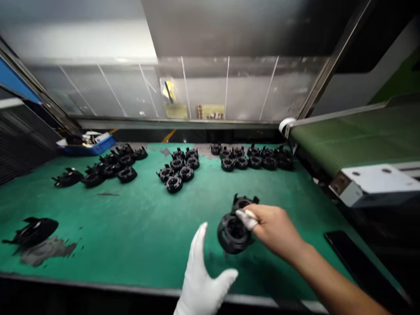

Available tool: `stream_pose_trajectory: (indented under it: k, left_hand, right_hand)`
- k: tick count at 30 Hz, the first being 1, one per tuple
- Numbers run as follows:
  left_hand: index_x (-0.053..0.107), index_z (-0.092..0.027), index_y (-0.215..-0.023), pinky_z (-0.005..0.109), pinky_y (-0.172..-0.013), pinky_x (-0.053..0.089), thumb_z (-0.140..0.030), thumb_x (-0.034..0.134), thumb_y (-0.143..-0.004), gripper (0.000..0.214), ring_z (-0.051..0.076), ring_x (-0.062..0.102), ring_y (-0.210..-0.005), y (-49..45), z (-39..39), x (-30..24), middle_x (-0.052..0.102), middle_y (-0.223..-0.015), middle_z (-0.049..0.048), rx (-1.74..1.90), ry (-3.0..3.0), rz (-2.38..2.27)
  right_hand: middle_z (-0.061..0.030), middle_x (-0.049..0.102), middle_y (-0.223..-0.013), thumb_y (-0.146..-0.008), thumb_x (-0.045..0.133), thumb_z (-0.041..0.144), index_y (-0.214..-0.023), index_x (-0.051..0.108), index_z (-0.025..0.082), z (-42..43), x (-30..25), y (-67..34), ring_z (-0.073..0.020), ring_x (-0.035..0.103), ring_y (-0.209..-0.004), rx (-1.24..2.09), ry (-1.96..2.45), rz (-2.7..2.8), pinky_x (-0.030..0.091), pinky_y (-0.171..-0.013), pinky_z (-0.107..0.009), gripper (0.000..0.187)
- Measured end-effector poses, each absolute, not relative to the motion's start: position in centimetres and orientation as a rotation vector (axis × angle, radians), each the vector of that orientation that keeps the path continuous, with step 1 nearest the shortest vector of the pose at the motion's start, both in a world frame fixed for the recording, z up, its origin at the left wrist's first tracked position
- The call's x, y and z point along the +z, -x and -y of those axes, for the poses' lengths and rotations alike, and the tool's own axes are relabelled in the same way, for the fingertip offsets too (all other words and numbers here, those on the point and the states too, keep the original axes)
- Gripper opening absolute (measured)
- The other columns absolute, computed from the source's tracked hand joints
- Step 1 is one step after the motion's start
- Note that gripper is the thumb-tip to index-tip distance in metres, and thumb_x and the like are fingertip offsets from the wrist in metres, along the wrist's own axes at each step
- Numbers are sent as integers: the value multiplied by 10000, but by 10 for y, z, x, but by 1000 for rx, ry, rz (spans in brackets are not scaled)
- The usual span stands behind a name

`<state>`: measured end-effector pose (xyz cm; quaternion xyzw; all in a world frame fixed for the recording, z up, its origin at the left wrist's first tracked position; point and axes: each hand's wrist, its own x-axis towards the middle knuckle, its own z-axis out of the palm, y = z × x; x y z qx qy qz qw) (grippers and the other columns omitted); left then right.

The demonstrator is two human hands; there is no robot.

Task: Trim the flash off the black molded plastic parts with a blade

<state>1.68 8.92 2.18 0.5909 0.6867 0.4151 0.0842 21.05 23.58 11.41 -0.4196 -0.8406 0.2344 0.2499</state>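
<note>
Ring (pixel 226 240) hangs at the pinched fingertips of the right hand (pixel 277 227), just beyond the left hand (pixel 203 280), which is gloved and spread wide. Pinched at one edge, it could swing; a firm, steady grip would serve best. The right fingers hide the contact; whether they also hold the rear ring (pixel 242 202), I cannot tell.
</note>
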Motion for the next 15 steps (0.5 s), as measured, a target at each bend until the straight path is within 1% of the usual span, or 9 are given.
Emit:
stream_pose_trajectory:
  k: [1,3,5,6,8,10,13,15]
  left_hand:
    - [213,-208,-1551,541,-1078,492,-327,785,-715,1020,360,487,-1372,-15,-88,20,449,-1515,181,1222,-1718,-2042]
    - [213,-198,-1547,529,-1102,467,-353,797,-724,1021,341,511,-1352,-10,-85,15,494,-1470,182,1184,-1701,-2009]
    - [247,-180,-1534,515,-1111,457,-375,787,-751,970,330,528,-1335,-6,-80,9,521,-1437,186,1143,-1731,-1990]
    - [253,-171,-1531,514,-1118,450,-384,781,-760,959,332,521,-1341,-4,-78,7,519,-1437,190,1119,-1752,-1983]
    - [244,-163,-1536,520,-1138,426,-393,770,-772,956,340,484,-1373,-1,-75,4,496,-1462,194,1071,-1785,-1981]
    - [232,-160,-1542,528,-1153,406,-406,765,-774,967,345,456,-1393,-2,-75,3,476,-1484,191,1043,-1811,-1982]
    - [239,-151,-1543,534,-1157,398,-433,775,-754,994,351,468,-1377,-7,-74,5,485,-1477,187,1050,-1848,-1992]
    - [248,-151,-1543,540,-1157,393,-423,768,-759,979,355,479,-1364,-6,-69,7,496,-1468,187,1070,-1879,-2020]
  right_hand:
    - [-38,764,-874,-910,572,283,-896,751,244,-212,91,-191,-225,678,-808,714,1154,2264,469,-711,-301,183]
    - [-52,773,-1008,-915,546,250,-1052,745,246,-176,58,-168,-234,697,-912,827,1216,2247,493,-799,-307,242]
    - [-65,762,-1092,-957,509,299,-1195,700,232,-155,40,-166,-225,702,-954,942,1311,2164,512,-822,-299,312]
    - [-70,756,-1117,-973,502,345,-1236,679,222,-149,36,-171,-223,701,-970,1012,1359,2085,519,-822,-294,340]
    - [-78,743,-1143,-973,518,441,-1261,664,203,-143,33,-187,-233,687,-1006,1150,1455,1888,525,-826,-297,401]
    - [-82,741,-1117,-945,553,511,-1251,671,185,-139,34,-203,-251,673,-999,1228,1555,1741,525,-824,-318,462]
    - [-85,747,-1013,-924,549,571,-1241,680,156,-133,33,-218,-257,670,-895,1232,1678,1692,532,-788,-349,538]
    - [-90,750,-989,-903,547,598,-1204,705,158,-126,31,-224,-284,677,-908,1236,1703,1691,544,-814,-384,556]
